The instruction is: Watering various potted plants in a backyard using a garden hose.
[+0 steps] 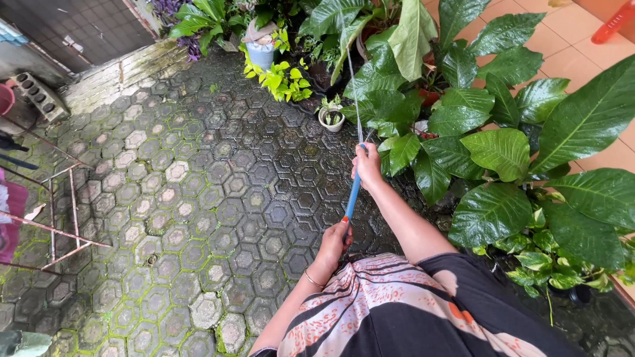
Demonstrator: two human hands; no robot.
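Single view, head-mounted, looking steeply down and forward from the wearer's standing height. Wearer's patterned clothing (403, 311) fills the lower edge, close to the lens. Both forearms reach away from the camera toward frame centre. Wet hexagonal paving (198, 198) spreads across the left and middle, farther off. Large-leaved plants (503, 152) crowd the right side, near. A low wall (112, 76) marks the far top-left limit.
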